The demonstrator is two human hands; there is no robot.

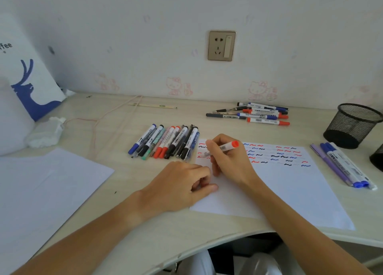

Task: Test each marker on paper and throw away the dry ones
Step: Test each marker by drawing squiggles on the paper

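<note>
Head view is showing the right hand (226, 160) holding a red marker (222, 148) like a pencil, fingers curled round it, tip down at the left edge of the test paper (290, 191). That paper is lying near the front edge of the tabletop (145, 223) and is already carrying rows of red, blue and black squiggles. The left hand (182, 185) is resting at the paper's left edge, fingers curled; I cannot tell if it is hiding a cap. To do this well, the marker should be pressing lightly and drawing one short wiggle in a bare spot. A pale or broken line would mean dry. More markers (165, 142) are waiting just behind the paper.
</note>
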